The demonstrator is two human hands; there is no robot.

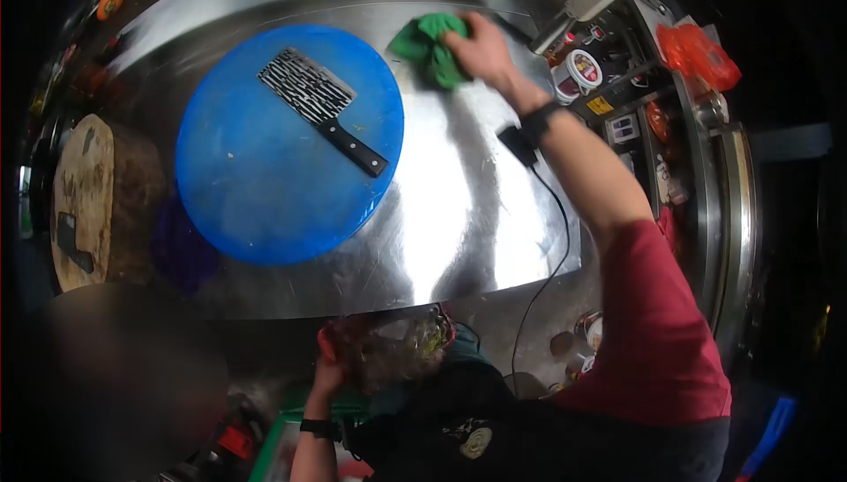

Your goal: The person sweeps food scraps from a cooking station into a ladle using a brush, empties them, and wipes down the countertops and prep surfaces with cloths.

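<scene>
My right hand (481, 48) is closed on a green cloth (434, 48), which lies bunched on the steel table (468, 208) near its back right. Below the table's front edge, my left hand (330, 365) grips the red rim of a clear container (397, 347) with some greenish bits inside. A round blue cutting board (273, 191) covers the left middle of the table. On it rests a cleaver (309, 89) with a patterned blade and a black handle pointing to the lower right. Neither hand touches the board or cleaver.
A thick wooden block (84, 199) with a dark-handled blade on it stands at the left, beside a purple cloth (183, 244). Shelves at the right hold a white tub (579, 74) and a red plastic bag (697, 56). A black cable (565, 235) hangs from my right wrist.
</scene>
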